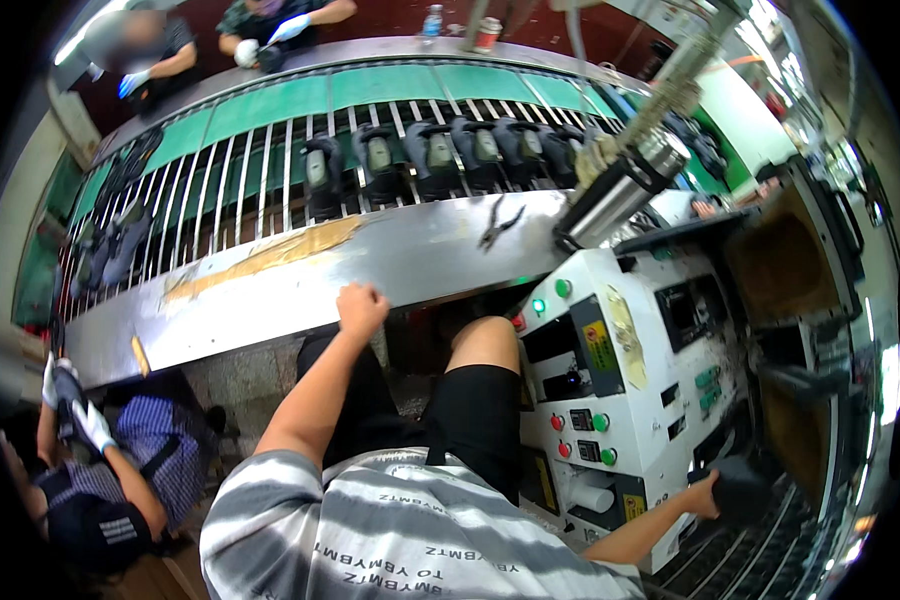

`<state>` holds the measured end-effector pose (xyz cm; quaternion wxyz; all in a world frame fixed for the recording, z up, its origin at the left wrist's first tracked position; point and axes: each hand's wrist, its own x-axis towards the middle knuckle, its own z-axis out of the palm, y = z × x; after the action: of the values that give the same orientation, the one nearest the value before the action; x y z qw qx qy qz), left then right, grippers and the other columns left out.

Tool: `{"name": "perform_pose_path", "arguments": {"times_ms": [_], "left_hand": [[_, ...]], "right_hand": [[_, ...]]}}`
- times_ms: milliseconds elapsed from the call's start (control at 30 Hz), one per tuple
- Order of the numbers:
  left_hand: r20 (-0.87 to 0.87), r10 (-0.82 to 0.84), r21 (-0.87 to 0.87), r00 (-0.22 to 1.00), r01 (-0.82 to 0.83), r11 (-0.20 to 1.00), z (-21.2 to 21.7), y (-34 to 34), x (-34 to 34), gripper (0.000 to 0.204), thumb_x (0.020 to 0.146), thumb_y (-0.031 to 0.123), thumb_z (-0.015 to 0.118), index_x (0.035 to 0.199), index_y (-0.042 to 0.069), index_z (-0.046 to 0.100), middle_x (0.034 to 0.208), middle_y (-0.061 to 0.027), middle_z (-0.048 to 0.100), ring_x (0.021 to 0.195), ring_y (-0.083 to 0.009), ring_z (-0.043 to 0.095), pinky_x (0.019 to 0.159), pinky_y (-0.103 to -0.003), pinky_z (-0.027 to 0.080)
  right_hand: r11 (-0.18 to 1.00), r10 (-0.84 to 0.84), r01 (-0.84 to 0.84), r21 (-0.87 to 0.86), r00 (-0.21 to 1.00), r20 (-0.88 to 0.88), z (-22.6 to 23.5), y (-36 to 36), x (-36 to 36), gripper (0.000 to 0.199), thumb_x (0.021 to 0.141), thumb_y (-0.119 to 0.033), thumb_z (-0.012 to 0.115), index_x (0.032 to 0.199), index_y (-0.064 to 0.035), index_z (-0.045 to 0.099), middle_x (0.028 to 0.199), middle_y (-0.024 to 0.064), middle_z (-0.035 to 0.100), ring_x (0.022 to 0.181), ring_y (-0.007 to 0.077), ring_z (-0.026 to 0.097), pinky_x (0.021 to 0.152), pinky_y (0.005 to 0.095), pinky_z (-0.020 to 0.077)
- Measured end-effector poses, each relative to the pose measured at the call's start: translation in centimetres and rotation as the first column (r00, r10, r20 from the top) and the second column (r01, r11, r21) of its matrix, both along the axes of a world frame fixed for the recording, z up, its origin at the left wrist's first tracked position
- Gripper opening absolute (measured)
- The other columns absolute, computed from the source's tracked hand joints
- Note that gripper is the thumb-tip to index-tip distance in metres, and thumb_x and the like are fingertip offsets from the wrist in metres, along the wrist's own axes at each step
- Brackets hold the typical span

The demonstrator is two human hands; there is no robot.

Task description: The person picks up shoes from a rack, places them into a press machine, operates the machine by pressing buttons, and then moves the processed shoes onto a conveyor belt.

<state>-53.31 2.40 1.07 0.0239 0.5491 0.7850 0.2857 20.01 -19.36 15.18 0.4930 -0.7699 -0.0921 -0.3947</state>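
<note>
My left hand is raised over my lap by the near edge of the metal ledge. Its fingers are curled in, and nothing shows in them. Out to the right, my right hand grips a black, blurred piece beside the white machine; its shape is too dark to name surely. Dark grey shoes stand in a row on the slatted conveyor beyond the ledge. A pair of pliers lies on the ledge, near a steel thermos flask.
Red and green buttons dot the machine's front; a dark hinged door stands out at its right. At the left a co-worker in gloves holds a dark shoe. Two more people work across the conveyor, near a bottle and a cup.
</note>
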Motion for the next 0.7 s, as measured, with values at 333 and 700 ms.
{"name": "perform_pose_path", "arguments": {"times_ms": [333,700], "left_hand": [[0.799,-0.552,0.566,-0.237,0.605,0.56,10.5,-5.1,12.9,0.052,0.082,0.022,0.073,0.126,0.003,0.052,0.119,-0.0102,0.059,0.111,-0.02,0.055,0.093,-0.033,0.046],[0.431,-0.593,0.531,-0.68,-0.34,0.776,8.1,-10.9,-6.7,0.075,0.079,0.034,0.057,0.142,-0.002,0.035,0.141,-0.0228,0.043,0.13,-0.0366,0.044,0.11,-0.048,0.036]], "right_hand": [[-0.159,0.985,-0.857,0.491,-0.17,0.021,0.3,10.3,-19.6,0.055,0.085,-0.022,0.065,0.13,0.0053,0.049,0.132,0.0135,0.053,0.118,0.0287,0.051,0.105,0.0424,0.0377],[-0.797,0.374,-0.574,0.187,-0.712,-0.594,6.4,19.6,-48.5,0.043,0.075,-0.013,0.073,0.113,0.0017,0.062,0.113,0.0119,0.062,0.108,0.0226,0.058,0.098,0.0328,0.0411]]}}
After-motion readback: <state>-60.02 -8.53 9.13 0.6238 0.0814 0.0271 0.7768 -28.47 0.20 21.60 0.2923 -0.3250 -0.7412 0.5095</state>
